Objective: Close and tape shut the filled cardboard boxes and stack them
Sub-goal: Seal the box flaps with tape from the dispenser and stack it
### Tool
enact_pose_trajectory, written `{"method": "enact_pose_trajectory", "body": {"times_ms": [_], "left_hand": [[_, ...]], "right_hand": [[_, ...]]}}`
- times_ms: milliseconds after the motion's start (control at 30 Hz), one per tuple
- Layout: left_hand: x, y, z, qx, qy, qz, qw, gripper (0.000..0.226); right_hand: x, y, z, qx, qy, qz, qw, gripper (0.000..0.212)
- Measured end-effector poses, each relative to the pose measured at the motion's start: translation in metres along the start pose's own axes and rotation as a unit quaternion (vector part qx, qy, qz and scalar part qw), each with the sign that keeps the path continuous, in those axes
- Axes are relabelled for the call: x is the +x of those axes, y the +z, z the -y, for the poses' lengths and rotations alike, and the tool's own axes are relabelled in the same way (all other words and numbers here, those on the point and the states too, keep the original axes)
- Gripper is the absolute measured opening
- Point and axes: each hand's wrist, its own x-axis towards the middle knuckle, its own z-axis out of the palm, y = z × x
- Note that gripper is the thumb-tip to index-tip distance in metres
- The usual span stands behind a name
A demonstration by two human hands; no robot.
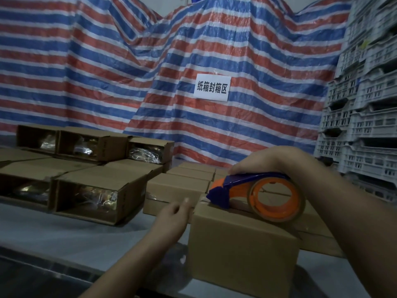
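A closed cardboard box (240, 250) stands on the grey table in front of me. My right hand (264, 162) grips a blue and orange tape dispenser (257, 194) from above, and its blue nose lies on the box top near the far left edge. My left hand (174, 216) rests against the box's left side at its upper edge, fingers loosely bent. More closed boxes (178, 186) lie just behind it. Several open boxes (94, 194) with shiny wrapped contents lie on their sides at the left.
A striped red, white and blue tarpaulin (150, 72) hangs behind the table, with a white paper sign (212, 87) on it. Stacked grey plastic crates (363, 100) rise at the right. The grey table surface (64, 229) shows at the front left.
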Motion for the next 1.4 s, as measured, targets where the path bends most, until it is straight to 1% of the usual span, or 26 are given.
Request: {"method": "enact_pose_trajectory", "body": {"times_ms": [33,67,133,200,267,300,333,433,500,567,633,767,800,900,967,1033,1100,1133,1167,1200,1233,1267,1300,1333,1367,1400], "left_hand": [[0.004,0.000,-0.007,-0.029,0.019,-0.014,0.999,0.035],[0.008,0.001,-0.016,-0.058,0.022,-0.005,0.998,0.030],[0.009,0.005,-0.031,-0.096,0.006,0.049,0.994,0.023],[0.009,0.009,-0.036,-0.137,-0.026,0.111,0.984,0.035],[0.005,0.008,-0.041,-0.186,-0.054,0.181,0.964,0.035],[0.003,0.006,-0.041,-0.209,-0.060,0.205,0.954,0.035],[0.002,0.005,-0.042,-0.220,-0.063,0.214,0.949,0.036],[0.004,0.005,-0.039,-0.193,-0.058,0.184,0.962,0.049],[0.004,0.005,-0.039,-0.172,-0.053,0.156,0.971,0.053],[0.004,0.006,-0.037,-0.168,-0.055,0.133,0.975,0.050],[0.005,0.006,-0.036,-0.167,-0.060,0.119,0.977,0.046],[0.004,0.008,-0.034,-0.167,-0.058,0.117,0.977,0.041],[0.004,0.009,-0.034,-0.175,-0.059,0.115,0.976,0.039],[0.001,0.012,-0.035,-0.200,-0.051,0.109,0.972,0.033],[-0.001,0.011,-0.036,-0.204,-0.031,0.109,0.972,0.034],[-0.004,0.008,-0.041,-0.165,0.013,0.096,0.981,0.029],[-0.006,0.003,-0.049,-0.083,0.083,0.058,0.991,0.015],[-0.008,0.002,-0.053,-0.028,0.129,0.033,0.991,0.014],[-0.010,0.001,-0.058,0.034,0.180,0.013,0.983,0.017],[-0.014,0.002,-0.063,0.097,0.225,0.013,0.970,0.022],[-0.018,0.006,-0.067,0.164,0.253,0.033,0.953,0.032],[-0.022,0.012,-0.070,0.235,0.269,0.065,0.932,0.050],[-0.026,0.019,-0.071,0.313,0.278,0.094,0.903,0.067],[-0.028,0.027,-0.071,0.392,0.293,0.112,0.865,0.077],[-0.030,0.032,-0.070,0.455,0.321,0.114,0.823,0.079],[-0.031,0.035,-0.069,0.487,0.356,0.100,0.791,0.076]], "right_hand": [[0.001,0.001,0.000,0.002,-0.001,0.001,1.000,0.036],[0.002,0.001,0.001,0.000,-0.003,0.001,1.000,0.035],[0.003,0.001,0.001,-0.005,-0.004,0.000,1.000,0.035],[0.004,0.001,0.000,-0.006,0.001,-0.004,1.000,0.037],[0.004,0.001,0.000,-0.005,-0.003,-0.004,1.000,0.037],[0.005,0.002,-0.001,-0.002,-0.006,-0.003,1.000,0.036],[0.005,0.002,-0.001,0.000,-0.006,-0.003,1.000,0.035],[0.005,-0.001,-0.002,0.010,0.006,-0.010,1.000,0.038],[0.004,-0.005,-0.006,0.032,0.012,0.002,0.999,0.040],[0.001,-0.010,-0.016,0.039,0.016,0.017,0.999,0.042],[-0.002,-0.018,-0.034,0.039,0.040,0.019,0.998,0.046],[-0.008,-0.032,-0.075,0.036,0.084,0.000,0.996,0.064],[-0.010,-0.031,-0.080,0.017,0.088,-0.005,0.996,0.065],[-0.011,-0.021,-0.079,-0.102,0.095,-0.036,0.990,0.061],[-0.009,-0.015,-0.075,-0.137,0.093,-0.049,0.985,0.059],[-0.008,-0.013,-0.076,-0.125,0.098,-0.046,0.986,0.058],[-0.009,-0.012,-0.079,-0.111,0.102,-0.045,0.988,0.058],[-0.009,-0.012,-0.081,-0.109,0.100,-0.046,0.988,0.058],[-0.008,-0.012,-0.082,-0.108,0.097,-0.047,0.988,0.059],[-0.007,-0.012,-0.083,-0.108,0.096,-0.048,0.988,0.059],[-0.006,-0.012,-0.084,-0.109,0.094,-0.047,0.988,0.060],[-0.005,-0.012,-0.084,-0.110,0.093,-0.047,0.988,0.061],[-0.004,-0.012,-0.085,-0.109,0.094,-0.047,0.989,0.061],[-0.004,-0.012,-0.086,-0.108,0.095,-0.047,0.988,0.062],[-0.004,-0.012,-0.087,-0.109,0.096,-0.047,0.988,0.064],[-0.005,-0.011,-0.089,-0.103,0.097,-0.047,0.989,0.065]]}}
